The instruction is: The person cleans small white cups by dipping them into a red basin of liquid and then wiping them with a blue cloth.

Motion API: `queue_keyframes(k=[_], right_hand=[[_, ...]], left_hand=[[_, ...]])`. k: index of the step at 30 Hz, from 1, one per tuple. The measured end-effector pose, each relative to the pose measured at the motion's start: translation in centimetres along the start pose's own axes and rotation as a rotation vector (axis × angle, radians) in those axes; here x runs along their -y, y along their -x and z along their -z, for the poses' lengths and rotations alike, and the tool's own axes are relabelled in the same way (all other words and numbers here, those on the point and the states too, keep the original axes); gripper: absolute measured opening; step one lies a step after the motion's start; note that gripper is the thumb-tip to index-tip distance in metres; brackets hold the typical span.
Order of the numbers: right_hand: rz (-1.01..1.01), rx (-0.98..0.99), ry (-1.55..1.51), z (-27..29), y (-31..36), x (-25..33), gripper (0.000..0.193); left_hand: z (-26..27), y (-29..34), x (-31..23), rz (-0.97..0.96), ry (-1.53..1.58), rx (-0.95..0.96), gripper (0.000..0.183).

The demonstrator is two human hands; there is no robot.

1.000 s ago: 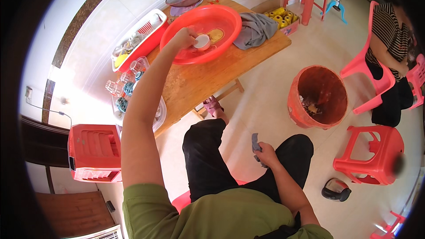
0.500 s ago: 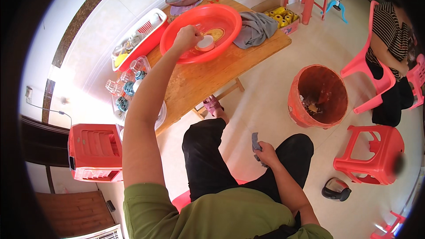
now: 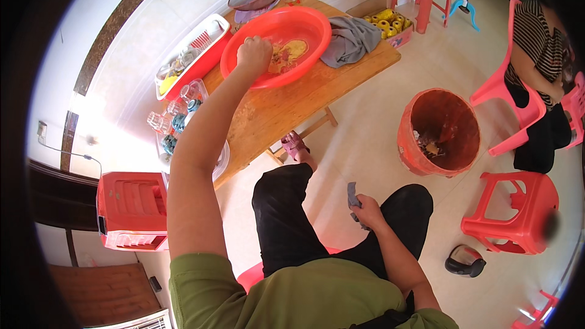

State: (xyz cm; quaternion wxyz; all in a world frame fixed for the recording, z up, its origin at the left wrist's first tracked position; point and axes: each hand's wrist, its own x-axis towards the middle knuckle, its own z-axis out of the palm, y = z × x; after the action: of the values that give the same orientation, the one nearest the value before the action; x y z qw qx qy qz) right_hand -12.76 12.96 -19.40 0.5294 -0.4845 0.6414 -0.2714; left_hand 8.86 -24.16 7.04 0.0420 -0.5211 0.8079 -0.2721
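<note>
My left hand [image 3: 254, 55] is over the left part of a wide red basin [image 3: 317, 58] on the wooden table, with its fingers curled closed. Whatever it may be gripping is hidden behind the knuckles. A yellow round pattern [image 3: 297, 49] shows on the basin's bottom, beside the hand. Low by my right thigh, my right hand [image 3: 368, 212] is closed around a grey cloth [image 3: 352, 194], part of which sticks up above the fingers.
Left of the basin stand a red-and-white tray [image 3: 213, 55] of utensils and several glass bottles [image 3: 159, 122]. A grey garment [image 3: 350, 42] lies at its right. On the floor are a red bucket [image 3: 405, 137] and a red stool [image 3: 518, 207]. A seated person [image 3: 536, 55] is at right.
My left hand has shifted slightly left and up in the basin. The white round thing that showed beside it is out of sight. My right hand stays put with the cloth.
</note>
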Motion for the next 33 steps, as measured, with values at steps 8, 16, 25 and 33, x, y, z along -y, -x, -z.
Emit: queue_keyframes(k=[8, 16, 25, 33], right_hand=[[-0.025, 0.040, 0.019, 0.3, 0.2, 0.9, 0.013], [-0.036, 0.041, -0.002, 0.5, 0.3, 1.0, 0.012], [-0.022, 0.009, -0.038, 0.2, 0.2, 0.4, 0.015], [-0.042, 0.027, -0.012, 0.7, 0.5, 1.5, 0.014]], left_hand=[[-0.2, -0.9, 2.2, 0.027, 0.884, 0.468, 0.030], [0.6, 0.3, -0.9, -0.215, 0.908, 0.269, 0.027], [2.2, 1.1, 0.1, -0.133, 1.167, 0.517, 0.032], [4.1, 2.2, 2.1, -0.160, 1.237, 0.473, 0.048]])
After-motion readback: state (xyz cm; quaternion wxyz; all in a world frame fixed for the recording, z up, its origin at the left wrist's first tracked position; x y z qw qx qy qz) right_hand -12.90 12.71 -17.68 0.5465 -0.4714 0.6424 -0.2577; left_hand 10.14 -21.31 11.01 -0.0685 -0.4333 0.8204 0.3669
